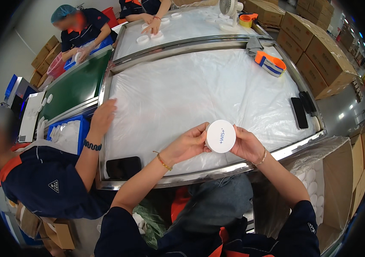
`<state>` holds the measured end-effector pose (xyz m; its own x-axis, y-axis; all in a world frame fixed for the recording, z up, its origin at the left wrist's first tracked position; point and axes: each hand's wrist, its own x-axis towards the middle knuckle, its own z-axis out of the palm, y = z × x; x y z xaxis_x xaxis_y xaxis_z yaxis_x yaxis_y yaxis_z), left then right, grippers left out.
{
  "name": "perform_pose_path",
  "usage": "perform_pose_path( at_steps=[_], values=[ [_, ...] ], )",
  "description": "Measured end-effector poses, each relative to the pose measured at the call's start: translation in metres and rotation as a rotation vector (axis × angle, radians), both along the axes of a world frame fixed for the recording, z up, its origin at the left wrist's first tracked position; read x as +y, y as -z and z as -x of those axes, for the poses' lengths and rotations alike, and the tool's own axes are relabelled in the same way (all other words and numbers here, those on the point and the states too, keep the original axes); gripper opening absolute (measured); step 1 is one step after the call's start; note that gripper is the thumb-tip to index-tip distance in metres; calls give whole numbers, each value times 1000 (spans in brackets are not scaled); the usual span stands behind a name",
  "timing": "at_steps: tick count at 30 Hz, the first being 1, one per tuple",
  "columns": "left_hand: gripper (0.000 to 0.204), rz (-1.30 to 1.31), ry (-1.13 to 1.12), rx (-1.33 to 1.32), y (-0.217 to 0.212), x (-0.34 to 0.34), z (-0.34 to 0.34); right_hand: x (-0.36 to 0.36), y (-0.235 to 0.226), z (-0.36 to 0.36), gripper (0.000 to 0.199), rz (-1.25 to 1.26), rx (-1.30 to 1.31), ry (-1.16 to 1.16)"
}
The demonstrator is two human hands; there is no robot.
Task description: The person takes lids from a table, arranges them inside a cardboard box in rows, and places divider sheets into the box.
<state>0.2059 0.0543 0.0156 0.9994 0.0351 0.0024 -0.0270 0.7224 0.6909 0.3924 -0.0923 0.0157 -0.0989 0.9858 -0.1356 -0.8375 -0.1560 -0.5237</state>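
Note:
A white round lid-like piece [219,144] with blue print on its face is held up over the near edge of the table. My left hand [191,143] pinches its left rim between thumb and fingers. On the opposite rim, my right hand [247,144] grips it the same way. The printed face points up toward me; its underside is hidden. Beneath it lies the work table [161,98], covered in clear plastic film and framed in metal.
Phones [123,168] [299,113] lie at the table's near-left and right edges. A tape dispenser [272,64] rests far right. An open carton [338,180] of white round pieces stands to my right. A co-worker's hand [104,113] reaches over the left edge, beside a blue bin [84,132].

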Motion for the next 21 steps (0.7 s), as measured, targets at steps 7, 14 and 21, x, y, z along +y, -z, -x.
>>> perform_pose_path(
  at_steps=[7,14,21],
  values=[
    [31,-284,-195,90,-3,19,-8,5,-15,1,34,50,-75,102],
    [44,-1953,-1243,1053,36,129,75,11,-20,1,15,-112,-1150,310],
    [21,-1850,-742,1175,28,130,69,6,-34,-6,19,59,-660,283]
  ],
)
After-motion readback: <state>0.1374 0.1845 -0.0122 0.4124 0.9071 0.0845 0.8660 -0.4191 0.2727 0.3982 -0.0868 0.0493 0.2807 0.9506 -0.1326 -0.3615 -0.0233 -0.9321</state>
